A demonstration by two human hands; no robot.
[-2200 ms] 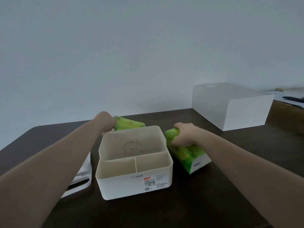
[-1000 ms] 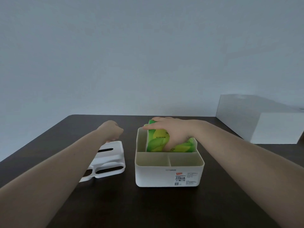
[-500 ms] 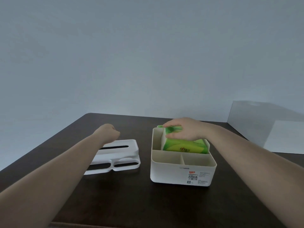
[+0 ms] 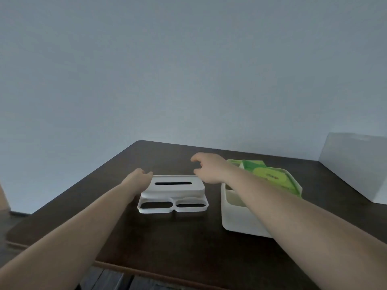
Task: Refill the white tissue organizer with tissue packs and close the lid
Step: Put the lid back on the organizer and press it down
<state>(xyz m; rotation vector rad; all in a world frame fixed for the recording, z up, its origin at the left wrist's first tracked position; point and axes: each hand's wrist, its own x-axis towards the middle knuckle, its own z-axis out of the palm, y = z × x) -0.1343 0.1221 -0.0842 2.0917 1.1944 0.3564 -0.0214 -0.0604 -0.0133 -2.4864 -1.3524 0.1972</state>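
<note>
The white lid [image 4: 173,192] lies flat on the dark table [image 4: 178,233], slot upward, between the two hands. The left hand [image 4: 138,180] rests against the lid's far left corner, fingers curled; whether its grip has closed on the edge cannot be told. The right hand [image 4: 208,168] hovers at the far right corner, grip released, fingers spread. Right of that grip stands the white organizer [image 4: 238,220], with green tissue packs [image 4: 270,177] in its rear compartment.

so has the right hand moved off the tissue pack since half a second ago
Yes. The right hand left the green tissue pack in the organizer, going left to the lid.
</note>
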